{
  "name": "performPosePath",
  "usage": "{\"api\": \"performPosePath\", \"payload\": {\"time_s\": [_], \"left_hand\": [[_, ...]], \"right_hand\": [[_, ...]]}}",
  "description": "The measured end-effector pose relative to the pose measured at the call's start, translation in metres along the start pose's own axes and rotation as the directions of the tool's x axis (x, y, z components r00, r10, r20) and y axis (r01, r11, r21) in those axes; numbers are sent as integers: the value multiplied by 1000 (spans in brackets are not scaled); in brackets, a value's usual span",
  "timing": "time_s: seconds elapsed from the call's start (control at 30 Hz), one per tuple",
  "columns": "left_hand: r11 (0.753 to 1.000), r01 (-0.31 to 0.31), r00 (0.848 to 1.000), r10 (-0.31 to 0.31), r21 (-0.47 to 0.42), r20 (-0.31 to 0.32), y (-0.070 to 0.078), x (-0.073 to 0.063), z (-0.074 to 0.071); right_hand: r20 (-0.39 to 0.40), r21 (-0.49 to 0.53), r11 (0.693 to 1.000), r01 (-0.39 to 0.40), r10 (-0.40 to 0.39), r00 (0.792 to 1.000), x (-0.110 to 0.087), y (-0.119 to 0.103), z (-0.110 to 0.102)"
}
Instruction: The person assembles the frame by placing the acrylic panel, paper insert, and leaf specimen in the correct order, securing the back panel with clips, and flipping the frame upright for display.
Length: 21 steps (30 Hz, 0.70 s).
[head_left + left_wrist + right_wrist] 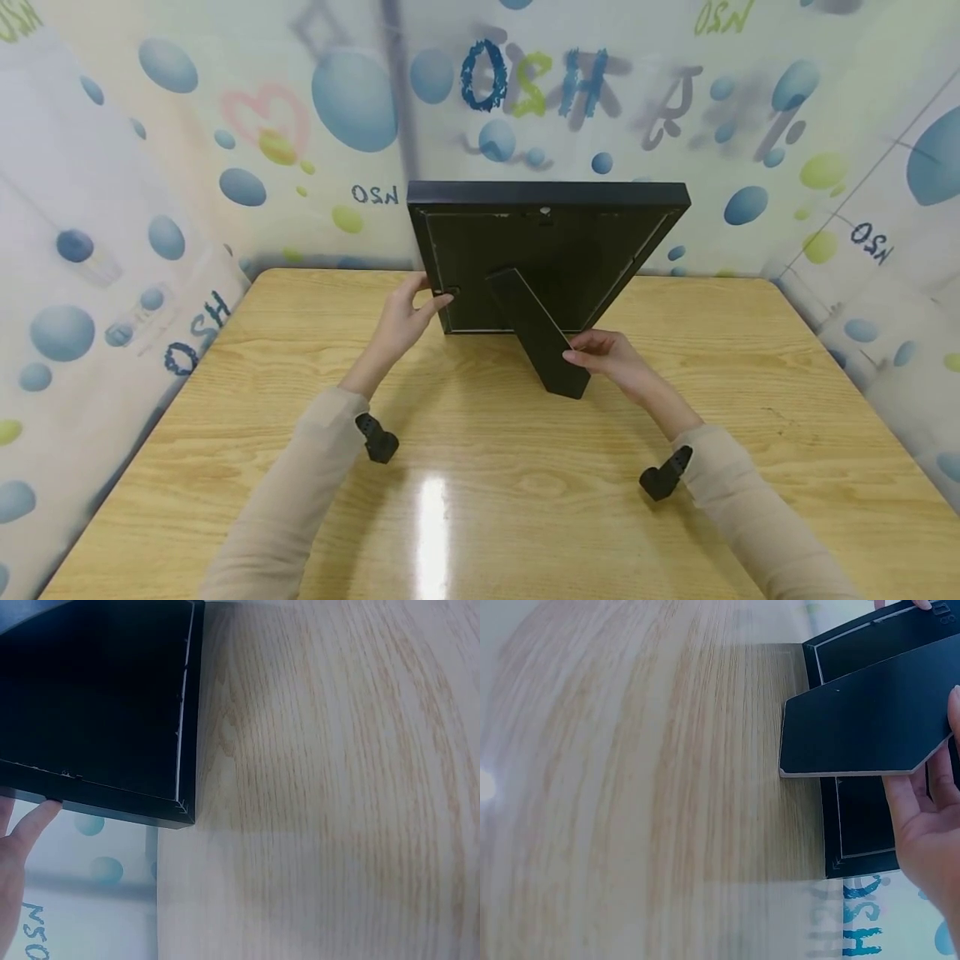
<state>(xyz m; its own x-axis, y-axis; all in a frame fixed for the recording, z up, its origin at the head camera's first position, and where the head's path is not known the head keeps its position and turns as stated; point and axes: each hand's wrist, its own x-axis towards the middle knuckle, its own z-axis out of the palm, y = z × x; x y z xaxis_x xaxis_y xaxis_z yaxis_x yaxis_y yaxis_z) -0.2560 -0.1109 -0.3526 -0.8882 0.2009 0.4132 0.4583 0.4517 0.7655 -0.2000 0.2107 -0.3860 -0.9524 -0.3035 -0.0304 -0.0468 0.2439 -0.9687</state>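
Note:
A black picture frame (465, 250) stands at the far part of the table, its back facing me. From that back a flat black easel leg (536, 333) slants out toward the tabletop. My left hand (405, 321) grips the frame's left side, thumb on the back and fingers round the edge; part of this hand (11, 870) shows in the left wrist view. My right hand (611, 362) pinches the easel leg near its lower end. In the right wrist view the leg's wide angled end (862, 720) hides part of the frame (831, 825) behind it.
The light wooden table (510, 508) carries a bright glare streak near its front. Behind it rises a wall (285, 217) printed with blue and green bubbles and lettering. Black wrist cameras (378, 439) sit at both cuffs.

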Motion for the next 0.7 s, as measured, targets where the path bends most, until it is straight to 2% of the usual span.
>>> {"api": "performPosePath", "payload": {"time_s": [0.17,0.3,0.43,0.67,0.7], "left_hand": [[1000,1,1000,-1,-3,19,1,1,1],[1000,1,1000,-1,-10,31,2,1,2],[1000,-9,1000,10,-19,18,3,0,0],[999,-18,1000,18,-41,4,1,0,0],[999,-8,1000,9,-46,7,5,-2,-1]], "right_hand": [[-18,0,1000,1,-1,1000,-2,0,-1],[24,12,1000,-9,9,1000,-4,0,-3],[74,15,1000,-4,3,997,-5,2,-3],[83,12,1000,-19,18,996,-4,2,-2],[82,12,1000,-27,26,996,-4,2,-1]]}}
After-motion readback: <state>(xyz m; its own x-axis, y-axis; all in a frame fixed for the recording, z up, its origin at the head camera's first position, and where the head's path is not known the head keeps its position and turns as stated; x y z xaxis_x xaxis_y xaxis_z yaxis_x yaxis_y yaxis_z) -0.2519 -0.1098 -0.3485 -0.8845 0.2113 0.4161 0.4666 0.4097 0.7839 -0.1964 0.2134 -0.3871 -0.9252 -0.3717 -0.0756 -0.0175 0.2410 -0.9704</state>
